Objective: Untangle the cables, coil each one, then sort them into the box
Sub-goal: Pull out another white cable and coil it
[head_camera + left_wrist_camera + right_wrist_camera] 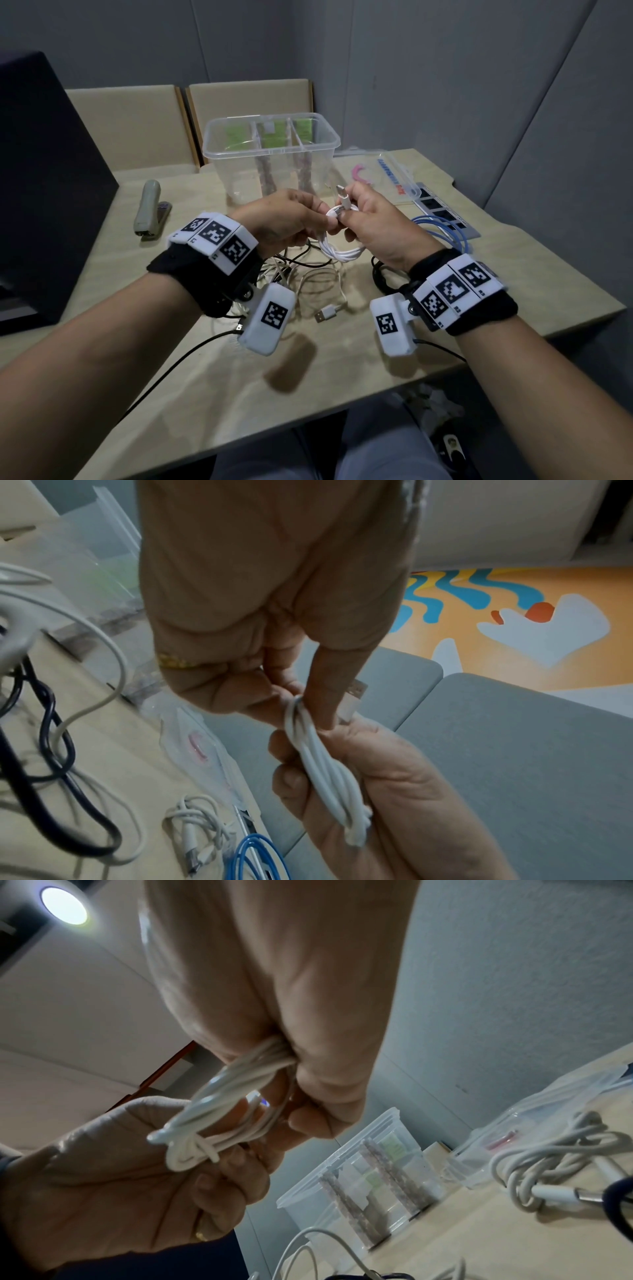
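From the head view, both hands are meeting above the middle of the desk, just in front of the clear box. The left hand is pinching one end of a coiled white cable, while the right hand is gripping the same coil with one of its plugs sticking up between the fingers. The loops of the coil are hanging down between the two hands, clear of the desk. Under the wrists a tangle of cables is lying on the desk, with a loose USB plug at its near edge. A blue cable is resting to the right, on a power strip, and a stapler is sitting to the left. The box is standing at the far side, divided into three compartments.

From the left wrist view, the left hand is closing thumb and fingers on the top of the white cable, whose twisted strands are running down across the right hand.

From the right wrist view, the right hand is clamping the coil in its curled fingers, and the left hand is holding the wrapped lower end. The box is showing behind, on the desk.
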Tool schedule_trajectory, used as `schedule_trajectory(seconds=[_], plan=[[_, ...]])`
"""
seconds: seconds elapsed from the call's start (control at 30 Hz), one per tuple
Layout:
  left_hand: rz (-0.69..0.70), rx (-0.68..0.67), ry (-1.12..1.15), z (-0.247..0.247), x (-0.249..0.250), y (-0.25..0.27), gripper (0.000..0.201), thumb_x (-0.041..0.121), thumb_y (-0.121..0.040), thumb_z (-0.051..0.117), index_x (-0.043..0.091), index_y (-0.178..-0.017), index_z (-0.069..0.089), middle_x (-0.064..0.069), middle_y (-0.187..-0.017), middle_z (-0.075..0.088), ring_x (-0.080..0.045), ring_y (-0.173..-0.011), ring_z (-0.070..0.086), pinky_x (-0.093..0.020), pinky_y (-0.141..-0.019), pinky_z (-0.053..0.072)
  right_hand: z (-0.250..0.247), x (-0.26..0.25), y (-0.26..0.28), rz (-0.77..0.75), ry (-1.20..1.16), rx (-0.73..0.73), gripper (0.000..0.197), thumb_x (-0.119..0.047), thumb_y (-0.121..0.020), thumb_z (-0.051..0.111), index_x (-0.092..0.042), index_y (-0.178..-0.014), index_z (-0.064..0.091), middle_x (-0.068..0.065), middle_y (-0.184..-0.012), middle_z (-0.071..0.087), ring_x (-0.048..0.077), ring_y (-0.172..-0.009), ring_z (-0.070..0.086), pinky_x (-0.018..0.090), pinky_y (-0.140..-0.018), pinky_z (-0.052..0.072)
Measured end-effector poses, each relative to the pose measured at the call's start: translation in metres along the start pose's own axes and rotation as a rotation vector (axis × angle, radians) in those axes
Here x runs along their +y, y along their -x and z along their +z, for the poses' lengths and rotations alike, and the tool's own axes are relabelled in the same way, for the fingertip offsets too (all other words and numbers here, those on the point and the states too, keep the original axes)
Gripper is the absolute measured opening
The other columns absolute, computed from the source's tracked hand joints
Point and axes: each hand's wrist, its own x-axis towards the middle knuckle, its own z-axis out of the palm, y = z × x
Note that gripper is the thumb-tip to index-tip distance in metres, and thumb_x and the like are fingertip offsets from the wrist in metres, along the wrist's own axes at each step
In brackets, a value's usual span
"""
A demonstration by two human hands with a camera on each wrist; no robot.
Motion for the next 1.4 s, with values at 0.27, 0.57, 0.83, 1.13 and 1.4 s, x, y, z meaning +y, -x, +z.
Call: schedule_trajectory(seconds=[0.27,0.57,0.83,1.13,1.4], plan=[[-0.005,0.043,0.033,-0.002,-0.005,-0.002,0.02,0.001,-0.084,0.062,0.011,-0.069,0.054,0.001,-0.054,0.055,-0.004,-0.045,0.046,-0.014,-0.041,0.034,0.0,0.001,0.002,-0.002,0.022,-0.042,0.008,-0.011,-0.097,0.046,-0.015,-0.103,0.048,0.0,-0.081,0.061,-0.005,-0.063,0.054,0.021,-0.063,0.039],[-0.011,0.066,0.065,-0.004,-0.003,-0.001,0.024,-0.002,-0.084,0.061,0.013,-0.068,0.049,0.002,-0.05,0.053,-0.006,-0.041,0.043,-0.016,-0.039,0.028,0.0,-0.002,0.004,-0.017,-0.033,-0.099,0.013,-0.006,-0.098,0.043,-0.017,-0.102,0.047,-0.002,-0.089,0.061,0.005,-0.076,0.06,0.017,-0.064,0.045],[0.161,0.232,-0.268,-0.002,-0.005,-0.002,0.018,0.009,-0.086,0.065,0.015,-0.074,0.052,-0.002,-0.059,0.054,-0.015,-0.053,0.048,-0.026,-0.048,0.038,0.0,0.006,0.0,0.008,-0.036,-0.017,0.011,-0.011,-0.098,0.043,-0.016,-0.102,0.052,0.008,-0.092,0.069,0.008,-0.079,0.066,0.034,-0.081,0.051],[0.267,0.427,-0.455,-0.001,-0.01,-0.01,0.01,0.019,-0.084,0.067,0.014,-0.081,0.06,-0.004,-0.068,0.064,-0.018,-0.058,0.059,-0.032,-0.058,0.049,0.0,0.001,-0.004,-0.024,-0.017,0.067,0.011,-0.005,-0.094,0.052,-0.015,-0.092,0.056,0.012,-0.087,0.07,0.013,-0.077,0.068,0.032,-0.076,0.054],[0.113,0.118,0.222,0.005,-0.004,-0.005,0.02,0.009,-0.096,0.047,0.01,-0.098,0.067,-0.007,-0.083,0.065,-0.01,-0.068,0.059,-0.02,-0.062,0.047,-0.005,0.0,-0.004,-0.078,-0.26,0.339,0.016,0.01,-0.078,0.068,-0.005,-0.076,0.063,0.005,-0.062,0.068,0.017,-0.058,0.064,0.022,-0.056,0.053]])
